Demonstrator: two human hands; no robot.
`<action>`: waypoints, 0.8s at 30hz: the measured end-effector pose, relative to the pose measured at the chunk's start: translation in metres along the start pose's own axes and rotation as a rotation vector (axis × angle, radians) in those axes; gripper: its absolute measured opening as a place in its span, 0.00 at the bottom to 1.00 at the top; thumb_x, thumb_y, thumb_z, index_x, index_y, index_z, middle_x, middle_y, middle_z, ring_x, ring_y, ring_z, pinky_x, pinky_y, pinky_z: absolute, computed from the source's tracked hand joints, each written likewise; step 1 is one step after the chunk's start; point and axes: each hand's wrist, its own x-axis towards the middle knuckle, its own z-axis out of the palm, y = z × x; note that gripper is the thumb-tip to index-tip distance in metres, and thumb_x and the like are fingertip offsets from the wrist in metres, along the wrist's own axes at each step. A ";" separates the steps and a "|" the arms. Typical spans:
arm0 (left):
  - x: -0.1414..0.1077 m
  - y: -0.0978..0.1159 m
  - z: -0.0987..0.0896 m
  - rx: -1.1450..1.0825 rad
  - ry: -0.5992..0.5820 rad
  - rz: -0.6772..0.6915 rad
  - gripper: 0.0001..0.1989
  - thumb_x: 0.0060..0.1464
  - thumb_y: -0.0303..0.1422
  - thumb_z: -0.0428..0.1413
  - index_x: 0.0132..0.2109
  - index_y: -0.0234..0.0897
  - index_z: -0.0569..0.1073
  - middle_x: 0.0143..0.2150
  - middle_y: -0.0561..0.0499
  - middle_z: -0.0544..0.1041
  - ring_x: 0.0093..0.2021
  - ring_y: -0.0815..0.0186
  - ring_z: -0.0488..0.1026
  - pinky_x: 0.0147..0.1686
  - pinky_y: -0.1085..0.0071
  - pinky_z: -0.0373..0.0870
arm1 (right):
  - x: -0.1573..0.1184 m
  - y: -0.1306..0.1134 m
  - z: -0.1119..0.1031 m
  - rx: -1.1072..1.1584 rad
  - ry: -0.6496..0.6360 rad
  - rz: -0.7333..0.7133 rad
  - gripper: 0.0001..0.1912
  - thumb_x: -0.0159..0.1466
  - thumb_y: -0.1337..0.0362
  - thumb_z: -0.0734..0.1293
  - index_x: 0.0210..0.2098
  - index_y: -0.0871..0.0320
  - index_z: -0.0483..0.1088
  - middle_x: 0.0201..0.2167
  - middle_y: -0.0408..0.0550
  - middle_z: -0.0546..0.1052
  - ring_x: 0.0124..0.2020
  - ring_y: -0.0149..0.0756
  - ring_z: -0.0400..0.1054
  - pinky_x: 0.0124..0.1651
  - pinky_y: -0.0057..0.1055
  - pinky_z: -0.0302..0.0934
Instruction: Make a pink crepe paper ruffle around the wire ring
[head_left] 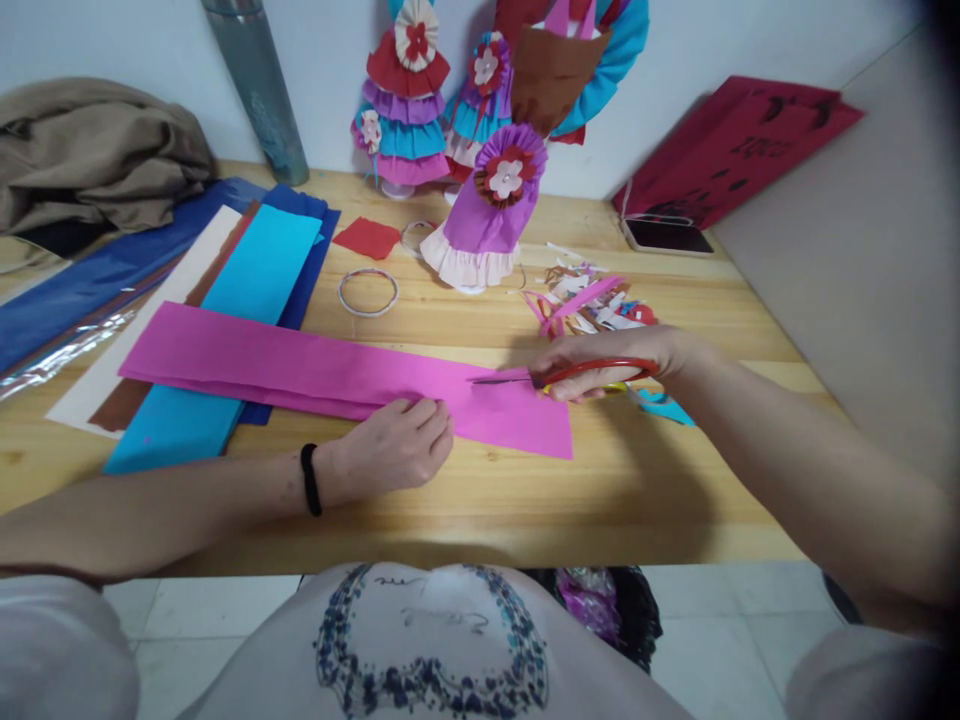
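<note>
Head view: a long magenta paper strip (pixel 330 372) lies across the middle of the wooden table (pixel 600 500). The left hand (pixel 397 445), at six o'clock of the strip, is curled with its fingertips pressing down on the strip's near edge. The right hand (pixel 607 362), at three o'clock, grips red-handled scissors (pixel 570 374), blades pointing to nine o'clock over the paper. Paper scraps (pixel 592 305) lie at twelve o'clock of that hand; a purple paper dress figure (pixel 487 215) stands behind.
</note>
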 end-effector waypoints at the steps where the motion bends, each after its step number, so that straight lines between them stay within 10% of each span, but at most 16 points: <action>1: 0.000 0.000 0.001 0.001 0.005 -0.001 0.10 0.61 0.19 0.49 0.42 0.26 0.76 0.42 0.38 0.81 0.36 0.60 0.76 0.34 0.64 0.73 | 0.001 0.001 0.001 0.007 0.007 0.030 0.26 0.67 0.42 0.63 0.29 0.60 0.64 0.20 0.38 0.63 0.20 0.23 0.57 0.23 0.24 0.51; 8: -0.001 0.002 0.002 0.009 0.010 -0.004 0.10 0.61 0.20 0.49 0.42 0.26 0.75 0.42 0.37 0.81 0.35 0.61 0.75 0.34 0.65 0.72 | 0.003 -0.008 0.004 0.042 0.027 0.181 0.30 0.58 0.36 0.68 0.30 0.59 0.65 0.20 0.37 0.62 0.20 0.24 0.55 0.22 0.26 0.48; 24: 0.000 0.003 0.002 0.015 0.057 -0.029 0.10 0.61 0.19 0.50 0.41 0.26 0.76 0.41 0.39 0.81 0.35 0.62 0.76 0.33 0.66 0.73 | 0.003 -0.014 -0.002 -0.006 -0.046 0.018 0.28 0.67 0.40 0.61 0.33 0.61 0.66 0.24 0.40 0.66 0.25 0.27 0.61 0.29 0.28 0.55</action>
